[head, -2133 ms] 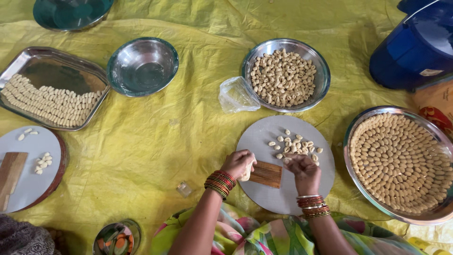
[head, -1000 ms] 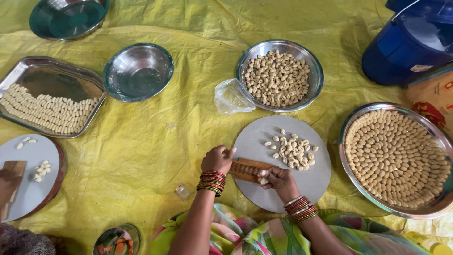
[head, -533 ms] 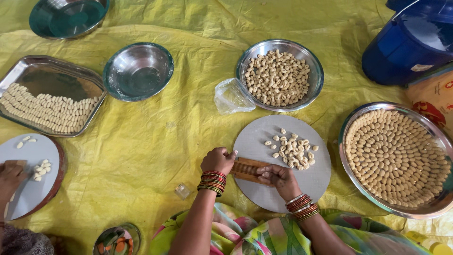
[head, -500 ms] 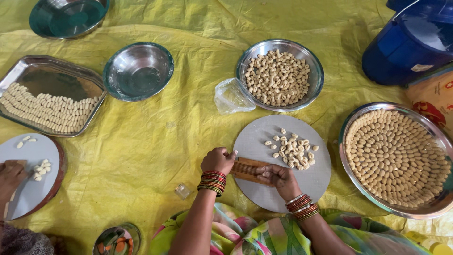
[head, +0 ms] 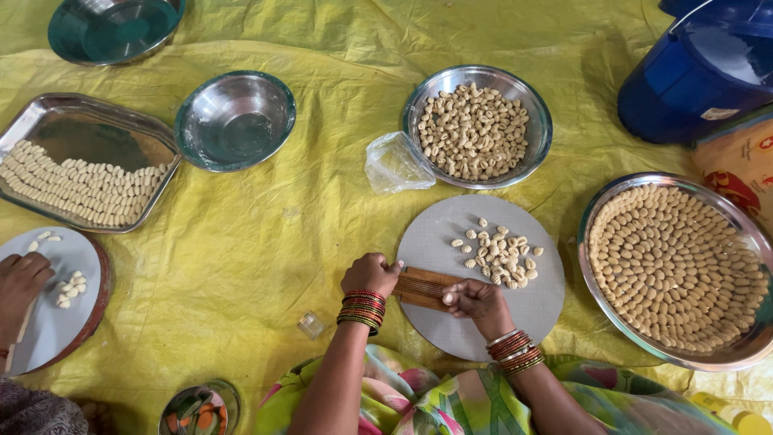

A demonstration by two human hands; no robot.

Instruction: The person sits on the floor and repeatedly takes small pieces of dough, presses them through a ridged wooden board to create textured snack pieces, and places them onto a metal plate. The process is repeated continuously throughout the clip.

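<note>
A round grey board lies on the yellow sheet in front of me. A small ribbed wooden comb rests on its left part. My left hand grips the comb's left end. My right hand presses down on the comb's right end, its fingers curled; whether dough is under them is hidden. A heap of small shaped dough pieces sits on the board just beyond my right hand. Both wrists carry red and gold bangles.
A steel bowl of dough pieces and a crumpled plastic bag lie beyond the board. A round tray of rowed pieces is at right, a blue container behind it. Left: empty bowl, rectangular tray, another person's hand on a second board.
My right hand has slid along the comb toward its right end. At far left, another person's hand has come onto the second board. The view shifted slightly.
</note>
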